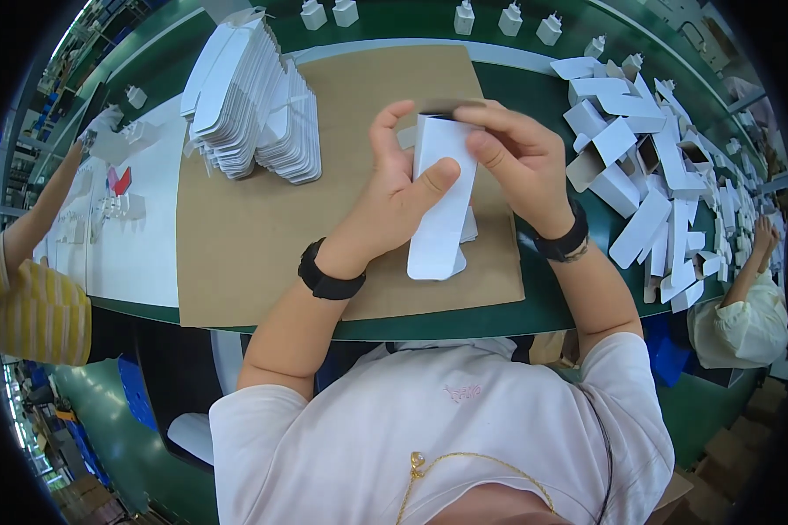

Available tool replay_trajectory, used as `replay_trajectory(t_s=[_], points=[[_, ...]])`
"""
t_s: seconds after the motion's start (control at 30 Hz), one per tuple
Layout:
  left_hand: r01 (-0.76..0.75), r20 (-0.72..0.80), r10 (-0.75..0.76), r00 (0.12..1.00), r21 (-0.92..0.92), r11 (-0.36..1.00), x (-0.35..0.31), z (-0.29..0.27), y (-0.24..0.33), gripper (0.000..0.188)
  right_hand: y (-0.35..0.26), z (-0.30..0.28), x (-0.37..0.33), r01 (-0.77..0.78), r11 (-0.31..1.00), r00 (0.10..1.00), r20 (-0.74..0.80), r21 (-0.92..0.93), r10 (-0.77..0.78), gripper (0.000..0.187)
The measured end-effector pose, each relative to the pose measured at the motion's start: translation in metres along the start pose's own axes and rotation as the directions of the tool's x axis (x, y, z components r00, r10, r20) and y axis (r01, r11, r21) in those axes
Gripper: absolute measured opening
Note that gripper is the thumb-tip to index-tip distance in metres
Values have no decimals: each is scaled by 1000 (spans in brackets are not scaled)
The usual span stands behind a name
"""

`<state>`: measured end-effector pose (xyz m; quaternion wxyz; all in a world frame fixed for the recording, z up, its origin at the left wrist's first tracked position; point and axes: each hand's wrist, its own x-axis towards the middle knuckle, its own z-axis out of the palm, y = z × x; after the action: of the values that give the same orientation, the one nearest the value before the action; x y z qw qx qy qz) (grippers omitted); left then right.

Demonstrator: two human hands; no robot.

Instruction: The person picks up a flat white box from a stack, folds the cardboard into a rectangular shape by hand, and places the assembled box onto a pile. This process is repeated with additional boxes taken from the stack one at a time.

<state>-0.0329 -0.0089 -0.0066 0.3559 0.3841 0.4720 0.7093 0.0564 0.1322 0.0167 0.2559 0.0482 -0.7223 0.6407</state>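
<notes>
A slim white carton box [441, 206] is held upright in front of me, its upper end showing a dark opening. My left hand [392, 199] is closed around its left side, thumb across the front face and index finger raised away from it. At the top, my right hand [527, 162] has its thumb on the right edge and its fingers bent over the upper end, gripping it there. Behind the lower part of the box, a few more flat white pieces [470, 229] peek out on the brown cardboard sheet [263, 262].
Banded stacks of flat white cartons [232, 101] stand at the back left of the sheet. A loose heap of white boxes [635, 153] covers the right of the green table. Small white plug-like blocks [510, 19] line the far side. Co-workers' arms [51, 188] reach in at both sides.
</notes>
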Motion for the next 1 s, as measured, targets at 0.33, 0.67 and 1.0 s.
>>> replay_trajectory(t_s=[0.33,0.67,1.0], points=[[-6,159,-30,987,223,975,0,-13,-4,82,-11,-25,8,-194,980,979,48,-47,196,25],[39,42,-49,998,200,979,0,-1,4,80,-8,-26,5,-178,976,973,170,121,157,20],[7,-30,99,995,974,225,-1,-27,-21,80,-107,-209,-11,-31,694,515,-606,-719,-606,21]])
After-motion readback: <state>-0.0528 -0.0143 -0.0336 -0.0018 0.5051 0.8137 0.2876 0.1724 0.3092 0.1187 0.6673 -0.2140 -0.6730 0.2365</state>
